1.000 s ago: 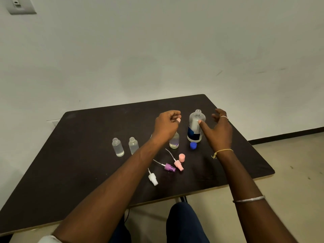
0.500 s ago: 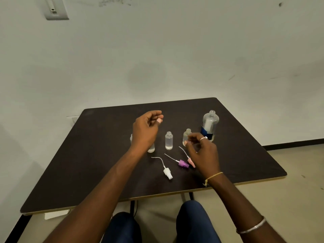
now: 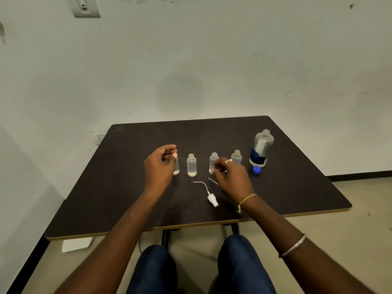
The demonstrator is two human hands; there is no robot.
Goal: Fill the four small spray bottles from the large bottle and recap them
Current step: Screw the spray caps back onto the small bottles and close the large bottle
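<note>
Your four small spray bottles (image 3: 191, 165) stand open in a row on the table (image 3: 118, 198) and look filled. The large bottle (image 3: 262, 149) stands at the right end. Your left hand (image 3: 159, 166) pinches a pink cap (image 3: 175, 155). Your right hand (image 3: 231, 177) curls over a thin tube (image 3: 213, 181), but I cannot tell if it grips it. The white spray top (image 3: 212, 199) lies loose, so I think all the capping is left.

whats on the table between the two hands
Head view: one uncapped small bottle stands between the left hand and right hand, the white sprayer's tube just in front.
</note>
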